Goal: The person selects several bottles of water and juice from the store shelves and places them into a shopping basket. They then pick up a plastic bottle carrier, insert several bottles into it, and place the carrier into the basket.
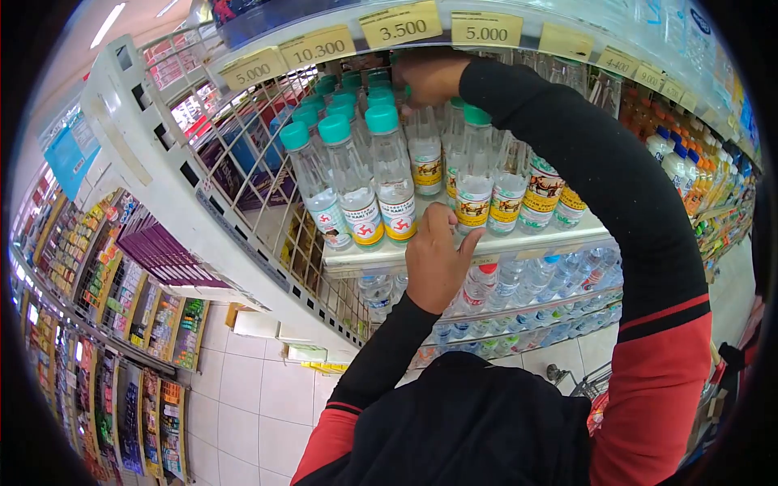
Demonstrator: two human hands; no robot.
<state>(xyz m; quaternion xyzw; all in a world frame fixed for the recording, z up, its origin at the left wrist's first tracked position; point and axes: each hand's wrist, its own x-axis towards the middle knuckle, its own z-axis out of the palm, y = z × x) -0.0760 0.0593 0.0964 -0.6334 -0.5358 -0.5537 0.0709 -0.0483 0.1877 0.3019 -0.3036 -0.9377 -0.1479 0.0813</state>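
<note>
My left hand (438, 263) is at the front edge of the white shelf (344, 257), thumb apart from its bent fingers, near the base of a clear bottle with a yellow label (473, 206). To its left stand clear bottles with turquoise caps; the closest has a white label with a red emblem (399, 219). My right hand (433, 78) reaches over the bottles toward the back of the shelf. Its fingers are blurred and partly hidden under the upper shelf, so I cannot make out what they hold.
Price tags (403, 24) line the upper shelf edge close above my right arm. A wire side panel (243, 150) bounds the bottles on the left. Water bottles (535, 275) fill the lower shelves. Orange drinks (697, 182) stand at right, and a cart (596, 382) is below.
</note>
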